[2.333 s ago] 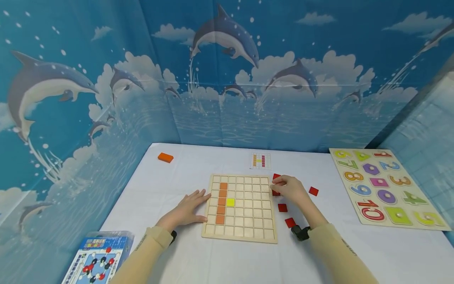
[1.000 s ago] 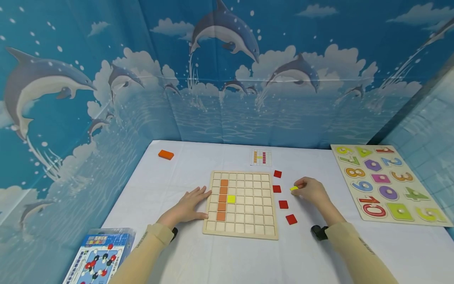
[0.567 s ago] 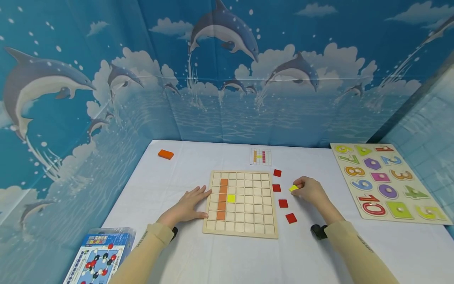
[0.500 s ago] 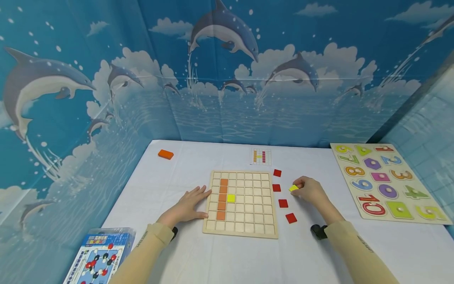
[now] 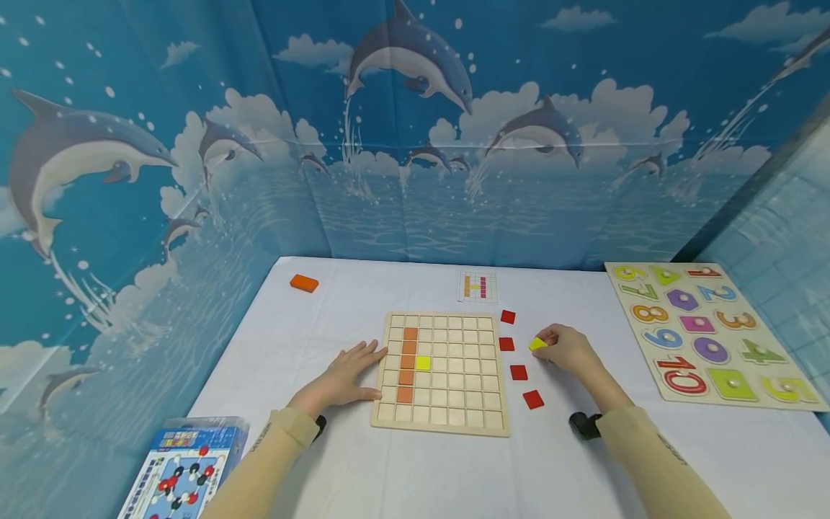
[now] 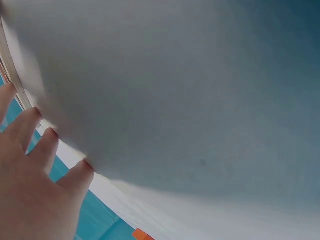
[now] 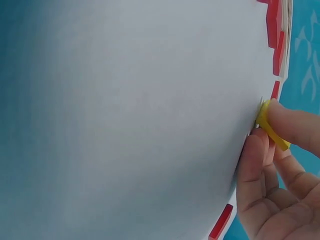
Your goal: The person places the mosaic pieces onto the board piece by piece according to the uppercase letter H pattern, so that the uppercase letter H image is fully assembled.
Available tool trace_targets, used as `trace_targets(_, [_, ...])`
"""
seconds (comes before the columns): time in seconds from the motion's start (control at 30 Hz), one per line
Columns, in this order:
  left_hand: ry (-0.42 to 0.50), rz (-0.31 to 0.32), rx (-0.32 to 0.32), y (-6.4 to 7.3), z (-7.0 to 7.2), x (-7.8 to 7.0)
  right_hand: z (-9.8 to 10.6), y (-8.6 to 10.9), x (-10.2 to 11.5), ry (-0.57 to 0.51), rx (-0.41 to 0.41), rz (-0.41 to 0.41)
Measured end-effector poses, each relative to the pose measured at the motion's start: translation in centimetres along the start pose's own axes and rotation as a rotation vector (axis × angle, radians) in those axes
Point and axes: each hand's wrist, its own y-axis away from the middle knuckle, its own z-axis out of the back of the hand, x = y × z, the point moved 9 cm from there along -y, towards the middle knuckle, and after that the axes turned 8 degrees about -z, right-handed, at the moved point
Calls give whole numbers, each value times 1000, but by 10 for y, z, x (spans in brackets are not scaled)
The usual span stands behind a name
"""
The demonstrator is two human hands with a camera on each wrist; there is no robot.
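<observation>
My left hand (image 5: 344, 376) rests with fingers spread at the left edge of a wooden grid board (image 5: 473, 382). On the board, several orange square tiles (image 5: 405, 377) form a column, and a yellow tile (image 5: 423, 363) sits in a cell just right of it. Thumb and fingers of my right hand (image 5: 569, 351) pinch another yellow tile (image 5: 537, 344) close to the table, right of the board. In the right wrist view that yellow tile (image 7: 274, 132) is tilted between thumb and fingertips. Several red tiles (image 5: 519, 373) lie in a loose line along the board's right edge.
Behind the board lies a small pattern card (image 5: 478, 287). An orange block (image 5: 304, 282) is at the back left, a blue box (image 5: 184, 468) at the front left. A number and shape puzzle board (image 5: 713, 335) covers the right. Near my right fingers lies one red tile (image 7: 220, 222).
My right hand has moved right, away from the red tiles by the board, and has taken hold of a yellow tile. In the last second it stays nearly still. My left hand keeps its place.
</observation>
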Motion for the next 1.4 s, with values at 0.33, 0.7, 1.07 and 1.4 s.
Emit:
trace_targets(0.33, [1, 1, -4, 0, 2, -4, 3, 8, 15, -82, 2, 32])
trace_targets(0.7, [-4, 13, -2, -1, 1, -4, -17, 21, 54, -165, 88, 104])
trace_targets(1.07, [-5, 17, 4, 0, 1, -2, -58, 32, 91, -224, 180, 176])
trace_targets(1.4, [-5, 9, -2, 0, 0, -2, -89, 41, 120, -244, 255, 218])
